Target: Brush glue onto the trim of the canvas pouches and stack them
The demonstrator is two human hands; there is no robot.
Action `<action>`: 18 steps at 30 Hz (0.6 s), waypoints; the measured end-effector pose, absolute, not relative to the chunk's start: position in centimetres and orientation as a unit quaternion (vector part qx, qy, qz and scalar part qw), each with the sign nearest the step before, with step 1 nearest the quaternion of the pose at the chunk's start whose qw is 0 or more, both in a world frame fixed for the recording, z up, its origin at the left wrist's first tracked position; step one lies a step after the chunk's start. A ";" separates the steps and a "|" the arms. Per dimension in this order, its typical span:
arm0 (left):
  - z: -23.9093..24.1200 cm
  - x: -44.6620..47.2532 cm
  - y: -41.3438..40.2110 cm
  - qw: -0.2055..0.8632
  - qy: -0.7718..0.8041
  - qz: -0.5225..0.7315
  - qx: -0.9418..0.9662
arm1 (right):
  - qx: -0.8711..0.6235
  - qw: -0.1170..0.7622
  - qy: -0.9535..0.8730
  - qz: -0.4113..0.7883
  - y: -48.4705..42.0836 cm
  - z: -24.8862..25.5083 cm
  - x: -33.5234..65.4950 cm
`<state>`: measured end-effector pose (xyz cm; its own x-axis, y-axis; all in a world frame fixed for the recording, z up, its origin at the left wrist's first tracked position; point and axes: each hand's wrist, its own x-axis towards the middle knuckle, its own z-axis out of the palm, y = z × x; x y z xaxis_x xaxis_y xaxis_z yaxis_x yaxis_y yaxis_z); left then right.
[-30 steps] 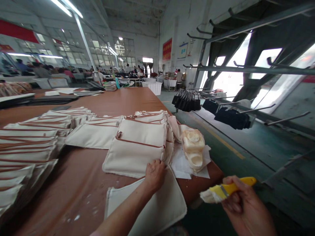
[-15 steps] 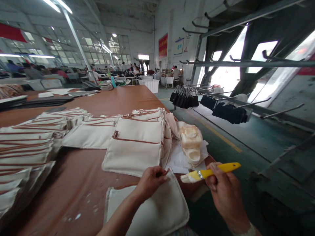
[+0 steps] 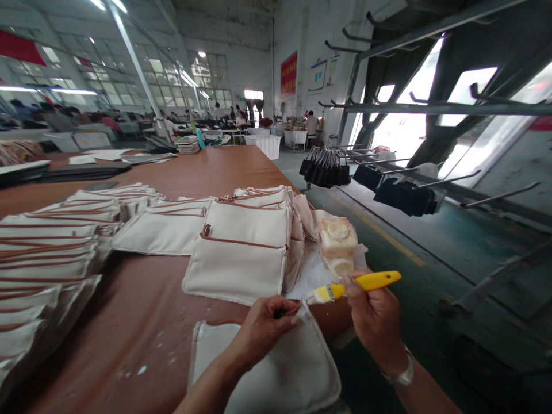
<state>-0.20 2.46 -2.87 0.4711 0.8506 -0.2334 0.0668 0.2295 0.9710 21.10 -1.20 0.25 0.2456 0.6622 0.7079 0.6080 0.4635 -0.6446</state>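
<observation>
My left hand [image 3: 263,325] pinches the top edge of a cream canvas pouch [image 3: 276,374] lying at the near edge of the brown table [image 3: 150,339]. My right hand [image 3: 375,316] grips a yellow-handled brush [image 3: 351,286], its whitish bristles pointing left, close to my left hand and the pouch's upper corner. Just beyond the brush stands a cream plastic glue jug [image 3: 337,241] on white paper [image 3: 310,276].
A stack of cream pouches with brown zips [image 3: 241,253] lies ahead, and more pouches [image 3: 52,247] are fanned in rows at the left. Racks with black bags [image 3: 328,172] stand on the green floor at the right. People work at distant tables.
My right hand has brought the brush up and left, from off the table's corner to beside my left hand. My left hand has closed into a pinch on the pouch's edge.
</observation>
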 end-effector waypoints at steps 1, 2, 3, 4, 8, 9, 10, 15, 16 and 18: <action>-2.9 -0.2 2.4 0.658 0.423 0.296 0.548 | -0.514 0.590 -0.623 0.018 -1.5 0.3 21.1; -3.0 -0.1 2.4 0.654 0.426 0.294 0.552 | -0.508 0.581 -0.636 0.015 -1.7 0.4 21.0; -3.1 -0.1 2.4 0.650 0.429 0.291 0.555 | -0.502 0.570 -0.651 0.013 -1.8 0.4 20.8; -3.2 0.0 2.3 0.648 0.431 0.288 0.558 | -0.495 0.561 -0.663 0.008 -1.9 0.3 20.7; -3.7 0.0 2.2 0.651 0.428 0.283 0.560 | -0.496 0.564 -0.660 -0.024 -1.7 0.2 20.4; -3.9 -0.1 2.2 0.652 0.427 0.282 0.560 | -0.499 0.566 -0.656 -0.029 -1.8 0.3 20.4; -3.9 -0.1 2.2 0.653 0.426 0.280 0.560 | -0.498 0.565 -0.658 -0.027 -1.8 0.3 20.4; -3.0 -0.5 1.7 0.637 0.430 0.269 0.580 | -0.480 0.546 -0.686 0.005 -1.8 -0.1 20.1; -2.8 -0.6 1.5 0.628 0.431 0.268 0.590 | -0.488 0.549 -0.679 0.003 -1.8 -0.2 20.3; -2.5 -0.7 1.1 0.607 0.424 0.268 0.616 | -0.506 0.556 -0.659 -0.002 -1.9 -0.2 21.1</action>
<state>-0.73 1.06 -2.51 0.4964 0.8482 -0.1847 0.1964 0.0975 0.9757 21.08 -1.87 -0.22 0.1304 0.6646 0.7357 0.6693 0.4885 -0.5599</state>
